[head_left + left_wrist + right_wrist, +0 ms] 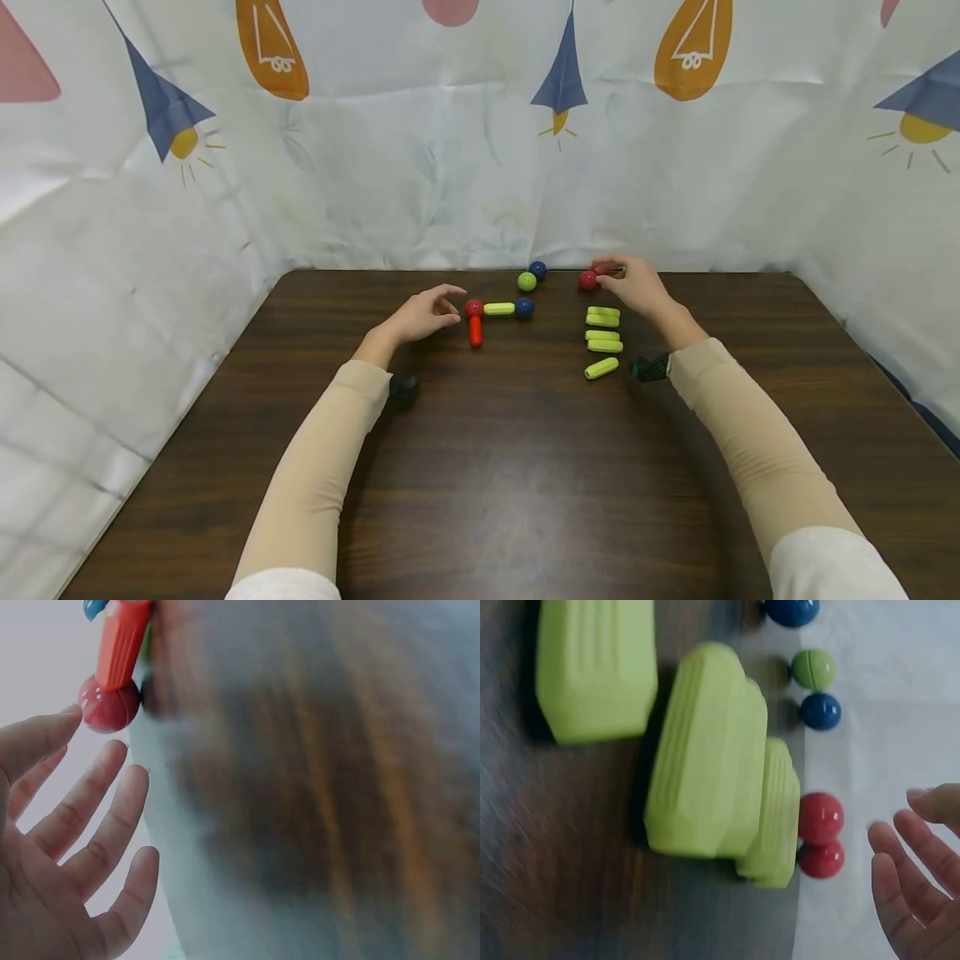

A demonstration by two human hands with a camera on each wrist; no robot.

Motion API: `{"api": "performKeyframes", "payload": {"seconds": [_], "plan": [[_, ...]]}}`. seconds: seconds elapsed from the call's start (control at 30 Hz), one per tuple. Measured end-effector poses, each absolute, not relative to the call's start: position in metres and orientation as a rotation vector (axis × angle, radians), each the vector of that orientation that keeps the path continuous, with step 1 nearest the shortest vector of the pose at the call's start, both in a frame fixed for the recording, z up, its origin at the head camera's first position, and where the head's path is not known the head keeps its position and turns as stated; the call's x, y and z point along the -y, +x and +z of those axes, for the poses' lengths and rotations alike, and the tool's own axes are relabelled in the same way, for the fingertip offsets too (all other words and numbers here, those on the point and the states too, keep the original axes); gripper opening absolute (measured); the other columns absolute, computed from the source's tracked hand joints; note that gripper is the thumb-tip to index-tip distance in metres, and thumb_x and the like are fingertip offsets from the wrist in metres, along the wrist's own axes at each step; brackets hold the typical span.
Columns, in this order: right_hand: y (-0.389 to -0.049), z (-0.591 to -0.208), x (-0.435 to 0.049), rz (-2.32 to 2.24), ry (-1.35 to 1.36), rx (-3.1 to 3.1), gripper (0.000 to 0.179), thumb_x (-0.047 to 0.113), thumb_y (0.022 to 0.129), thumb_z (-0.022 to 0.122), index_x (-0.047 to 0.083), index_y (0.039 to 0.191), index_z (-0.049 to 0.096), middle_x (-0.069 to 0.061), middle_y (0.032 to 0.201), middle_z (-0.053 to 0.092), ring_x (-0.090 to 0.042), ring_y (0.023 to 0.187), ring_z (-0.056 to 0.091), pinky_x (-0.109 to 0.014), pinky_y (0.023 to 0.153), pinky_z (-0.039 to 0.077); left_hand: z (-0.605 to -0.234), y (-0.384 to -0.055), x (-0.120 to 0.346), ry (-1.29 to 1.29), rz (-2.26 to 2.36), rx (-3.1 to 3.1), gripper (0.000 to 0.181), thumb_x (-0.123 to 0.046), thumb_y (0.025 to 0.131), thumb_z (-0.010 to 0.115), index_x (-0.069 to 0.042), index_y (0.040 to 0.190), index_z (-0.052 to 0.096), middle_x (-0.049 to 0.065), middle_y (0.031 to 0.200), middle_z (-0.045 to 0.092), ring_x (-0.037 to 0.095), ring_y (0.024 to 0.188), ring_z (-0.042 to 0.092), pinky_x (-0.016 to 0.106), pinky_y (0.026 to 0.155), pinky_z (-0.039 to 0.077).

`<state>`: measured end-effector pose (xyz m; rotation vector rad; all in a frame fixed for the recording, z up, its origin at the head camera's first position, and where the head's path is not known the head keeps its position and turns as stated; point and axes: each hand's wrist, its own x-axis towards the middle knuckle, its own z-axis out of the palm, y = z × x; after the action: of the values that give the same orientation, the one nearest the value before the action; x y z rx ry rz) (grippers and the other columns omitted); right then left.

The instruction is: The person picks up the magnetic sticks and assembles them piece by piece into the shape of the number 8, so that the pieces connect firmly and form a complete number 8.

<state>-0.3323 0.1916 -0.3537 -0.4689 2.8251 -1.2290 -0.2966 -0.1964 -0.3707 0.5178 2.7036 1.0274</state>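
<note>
A joined toy piece lies on the table: a red ball with a red rod toward me and a yellow-green rod leading right to a blue ball. My left hand is just left of that red ball, fingers loosely spread and holding nothing. In the left wrist view the thumb tip reaches the ball's edge; contact is unclear. My right hand reaches beside two loose red balls at the table's back, its fingers apart from them in the right wrist view.
Several yellow-green rods lie in a column below the right hand. A green ball and a blue ball sit near the back edge. A patterned white cloth hangs behind the dark wooden table.
</note>
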Motion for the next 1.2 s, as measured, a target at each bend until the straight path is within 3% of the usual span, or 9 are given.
{"api": "performKeyframes", "payload": {"seconds": [0.33,0.7,0.97,1.2], "plan": [[-0.357,-0.361,-0.205,-1.004,-0.446,-2.925,0.044,0.006,0.105,0.052,0.002,0.149,0.05,-0.026,0.144,0.051,-0.045,0.124,0.051,-0.06,0.094,0.045,-0.372,-0.289,0.194,0.675,0.801,-2.765,0.049,-0.009,0.1,0.067,-0.013,0.147,0.052,0.008,0.107,0.068,0.025,0.084,0.058,0.041,0.082,0.049],[-0.375,-0.372,-0.209,-0.822,-0.452,-2.908,0.053,0.002,0.104,0.053,0.0,0.155,0.04,-0.031,0.15,0.041,-0.049,0.132,0.044,-0.062,0.102,0.04,-0.371,-0.292,0.192,0.781,0.714,-2.721,0.047,-0.008,0.1,0.068,-0.015,0.145,0.057,0.007,0.107,0.066,0.022,0.078,0.053,0.036,0.075,0.046],[-0.385,-0.373,-0.207,-0.722,-0.484,-2.897,0.054,0.0,0.103,0.054,-0.001,0.154,0.04,-0.033,0.15,0.04,-0.05,0.139,0.035,-0.063,0.11,0.031,-0.372,-0.298,0.182,0.852,0.667,-2.657,0.048,-0.009,0.1,0.068,-0.013,0.146,0.057,0.007,0.101,0.065,0.021,0.077,0.054,0.035,0.077,0.046],[-0.395,-0.372,-0.203,-0.655,-0.494,-2.877,0.055,-0.002,0.103,0.052,0.004,0.156,0.04,-0.032,0.154,0.036,-0.049,0.143,0.031,-0.062,0.111,0.031,-0.373,-0.303,0.182,0.855,0.651,-2.64,0.047,-0.007,0.099,0.068,-0.013,0.145,0.059,0.007,0.099,0.063,0.021,0.077,0.052,0.035,0.075,0.045]]}}
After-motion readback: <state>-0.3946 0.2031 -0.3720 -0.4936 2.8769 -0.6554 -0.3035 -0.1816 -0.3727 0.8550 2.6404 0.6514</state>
